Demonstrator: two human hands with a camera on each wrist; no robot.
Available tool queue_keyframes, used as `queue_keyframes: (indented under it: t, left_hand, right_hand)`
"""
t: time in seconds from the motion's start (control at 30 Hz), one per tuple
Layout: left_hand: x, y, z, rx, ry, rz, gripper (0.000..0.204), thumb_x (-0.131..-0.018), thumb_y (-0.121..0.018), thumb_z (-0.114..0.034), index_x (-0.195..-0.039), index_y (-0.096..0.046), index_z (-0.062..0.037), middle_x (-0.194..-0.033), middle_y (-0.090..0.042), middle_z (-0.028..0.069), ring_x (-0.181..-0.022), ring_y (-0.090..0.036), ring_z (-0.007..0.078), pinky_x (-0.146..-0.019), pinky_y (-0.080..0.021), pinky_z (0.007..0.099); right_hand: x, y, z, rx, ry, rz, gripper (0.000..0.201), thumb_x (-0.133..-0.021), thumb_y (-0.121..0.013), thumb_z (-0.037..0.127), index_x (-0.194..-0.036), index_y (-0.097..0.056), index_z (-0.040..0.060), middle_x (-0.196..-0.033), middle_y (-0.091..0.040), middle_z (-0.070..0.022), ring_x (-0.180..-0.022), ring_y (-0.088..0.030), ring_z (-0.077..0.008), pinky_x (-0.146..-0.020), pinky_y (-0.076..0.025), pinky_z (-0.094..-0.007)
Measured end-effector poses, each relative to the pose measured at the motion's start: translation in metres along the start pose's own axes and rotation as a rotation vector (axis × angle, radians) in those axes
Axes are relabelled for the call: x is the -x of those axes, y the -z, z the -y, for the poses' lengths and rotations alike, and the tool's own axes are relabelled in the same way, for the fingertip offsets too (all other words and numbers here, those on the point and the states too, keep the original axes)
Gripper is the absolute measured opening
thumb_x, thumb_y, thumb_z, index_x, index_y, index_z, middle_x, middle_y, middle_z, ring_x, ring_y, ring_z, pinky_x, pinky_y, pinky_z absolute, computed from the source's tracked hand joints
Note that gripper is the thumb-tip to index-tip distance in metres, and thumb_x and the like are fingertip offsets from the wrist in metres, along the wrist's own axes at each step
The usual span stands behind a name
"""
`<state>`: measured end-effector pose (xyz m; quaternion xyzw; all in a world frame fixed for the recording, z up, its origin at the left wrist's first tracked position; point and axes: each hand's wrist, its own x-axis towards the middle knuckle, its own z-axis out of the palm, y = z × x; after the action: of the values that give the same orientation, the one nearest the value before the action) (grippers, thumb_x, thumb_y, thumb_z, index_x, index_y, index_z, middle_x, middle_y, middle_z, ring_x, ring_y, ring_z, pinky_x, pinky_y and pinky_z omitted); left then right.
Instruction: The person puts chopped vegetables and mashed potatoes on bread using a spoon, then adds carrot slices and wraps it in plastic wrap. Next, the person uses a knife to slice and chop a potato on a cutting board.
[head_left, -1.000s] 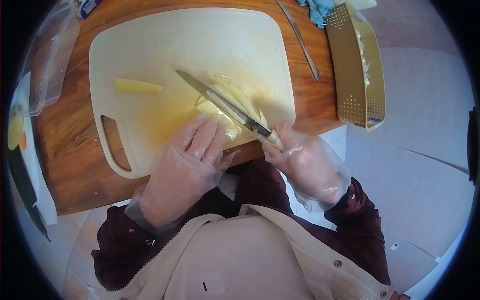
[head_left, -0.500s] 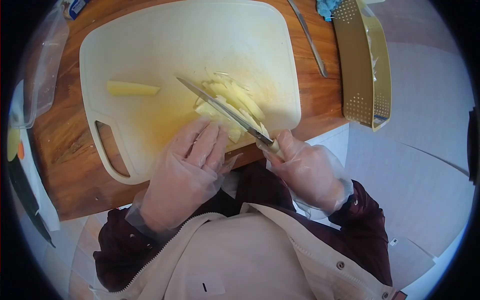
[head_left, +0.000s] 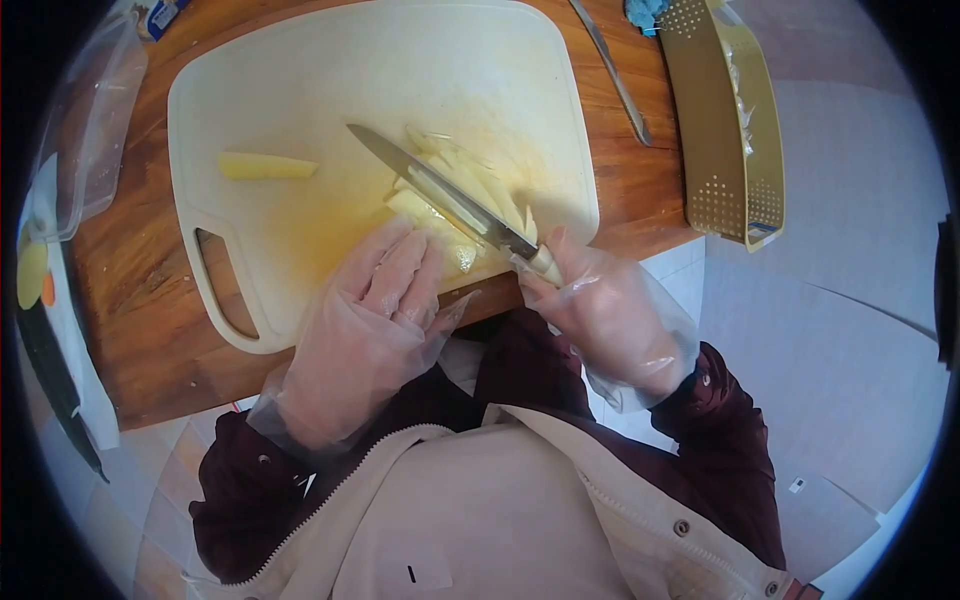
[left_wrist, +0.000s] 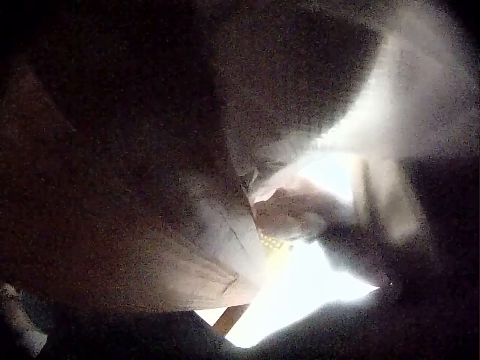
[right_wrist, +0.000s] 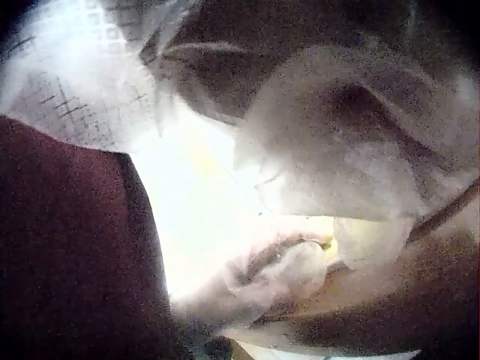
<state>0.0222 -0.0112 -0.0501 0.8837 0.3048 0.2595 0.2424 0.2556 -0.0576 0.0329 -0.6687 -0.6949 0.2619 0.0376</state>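
Observation:
In the head view, the gloved right hand [head_left: 610, 315] grips the pale handle of a knife [head_left: 400, 163], its blade slanting across the cutting board [head_left: 340, 70]. The gloved left hand [head_left: 365, 320] rests its fairly straight fingertips on a pale yellow piece [head_left: 428, 215] along the blade's near side. Cut yellow strips [head_left: 488, 188] lie on the far side, and a slice lies against the blade. A separate yellow wedge [head_left: 268, 166] is at the board's left. Both wrist views are dark and blurred, showing mostly glove film and parts of fingers.
A perforated tan basket [head_left: 708, 120] stands at the table's right edge, near a thin metal utensil [head_left: 615, 75] and a blue cloth [head_left: 645, 14]. At left are a clear plastic container [head_left: 108, 120] and a long dark green item [head_left: 50, 370].
The knife blade has lifted and tilted, showing more of its flat side than half a second ago. The left hand keeps its place at the yellow piece. The whole head view has shifted slightly.

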Motion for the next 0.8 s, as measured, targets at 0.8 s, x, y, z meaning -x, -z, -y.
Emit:
queue_keyframes:
  t: [0.8]
  left_hand:
    - [-0.005,0.005,-0.001,0.017,-0.022,0.055,0.069,-0.075,-0.09,-0.012,-0.136,-0.06,0.0022,-0.13,-0.058,0.0179,-0.122,-0.061,0.0418,-0.102,-0.056,0.0484]
  right_hand:
    - [0.009,-0.033,-0.005,0.197,-0.042,0.001,0.025,-0.097,-0.074,0.025,-0.109,-0.059,0.0089,-0.077,-0.069,-0.018,-0.069,-0.07,-0.0384,-0.059,-0.056,-0.0468]
